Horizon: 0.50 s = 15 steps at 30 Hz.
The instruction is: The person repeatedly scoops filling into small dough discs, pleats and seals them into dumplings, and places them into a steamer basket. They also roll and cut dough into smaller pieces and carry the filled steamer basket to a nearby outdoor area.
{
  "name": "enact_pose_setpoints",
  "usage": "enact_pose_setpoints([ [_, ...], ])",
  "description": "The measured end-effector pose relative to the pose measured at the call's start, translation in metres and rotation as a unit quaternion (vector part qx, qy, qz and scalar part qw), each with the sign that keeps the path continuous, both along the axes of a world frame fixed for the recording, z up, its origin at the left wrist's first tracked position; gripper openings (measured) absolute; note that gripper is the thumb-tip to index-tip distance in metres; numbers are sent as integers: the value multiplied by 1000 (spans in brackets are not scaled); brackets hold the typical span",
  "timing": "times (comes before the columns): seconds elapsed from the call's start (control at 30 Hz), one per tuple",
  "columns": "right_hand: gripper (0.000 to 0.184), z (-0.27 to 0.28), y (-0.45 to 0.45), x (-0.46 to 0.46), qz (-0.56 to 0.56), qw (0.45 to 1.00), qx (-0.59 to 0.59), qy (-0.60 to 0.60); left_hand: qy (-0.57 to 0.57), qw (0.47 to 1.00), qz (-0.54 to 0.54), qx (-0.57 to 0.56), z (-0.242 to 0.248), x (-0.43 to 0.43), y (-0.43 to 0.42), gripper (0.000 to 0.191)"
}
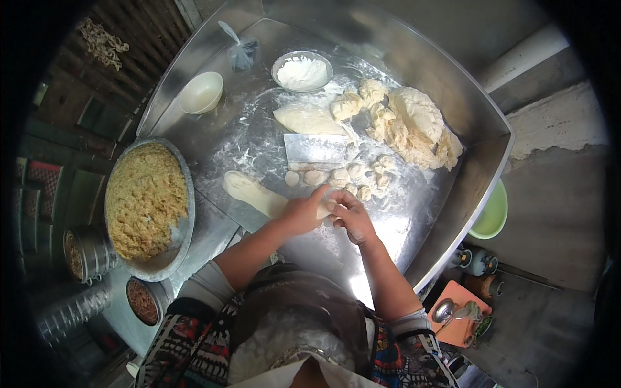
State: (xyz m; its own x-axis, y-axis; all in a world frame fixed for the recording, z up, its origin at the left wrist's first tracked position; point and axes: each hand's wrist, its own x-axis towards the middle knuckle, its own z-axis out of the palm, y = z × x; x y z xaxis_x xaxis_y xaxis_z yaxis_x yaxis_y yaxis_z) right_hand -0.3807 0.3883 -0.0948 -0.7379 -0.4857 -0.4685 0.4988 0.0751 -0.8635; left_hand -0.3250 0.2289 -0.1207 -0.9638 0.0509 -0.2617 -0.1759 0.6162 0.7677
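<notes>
A long roll of dough (250, 191) lies on the steel worktop, and my left hand (303, 213) is closed around its right part. At the roll's right end my right hand (351, 216) pinches the dough with thumb and fingers. Just beyond my hands are several small floured dough pieces (340, 174). Behind them a metal dough scraper (315, 148) lies flat, touching or close to a smooth dough slab (308, 118). A large rough dough mass (419, 121) rests at the back right.
A bowl of flour (302, 72), a pale bowl (201, 93) and a tied plastic bag (241, 54) stand at the back. At left is a big basin of filling (145, 203), with metal containers (148, 300) nearer. A raised steel rim (485, 160) bounds the right side.
</notes>
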Motion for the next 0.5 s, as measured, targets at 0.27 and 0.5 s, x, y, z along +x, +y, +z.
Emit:
enact_pose_setpoints([
  [0.27,34,-19,-28,25,33,945,225,234,-69,993,17,-96,-23,-2,15,33],
  [0.5,19,8,43,-4,11,946,197,258,-91,992,85,33,-56,-8,-16,45],
])
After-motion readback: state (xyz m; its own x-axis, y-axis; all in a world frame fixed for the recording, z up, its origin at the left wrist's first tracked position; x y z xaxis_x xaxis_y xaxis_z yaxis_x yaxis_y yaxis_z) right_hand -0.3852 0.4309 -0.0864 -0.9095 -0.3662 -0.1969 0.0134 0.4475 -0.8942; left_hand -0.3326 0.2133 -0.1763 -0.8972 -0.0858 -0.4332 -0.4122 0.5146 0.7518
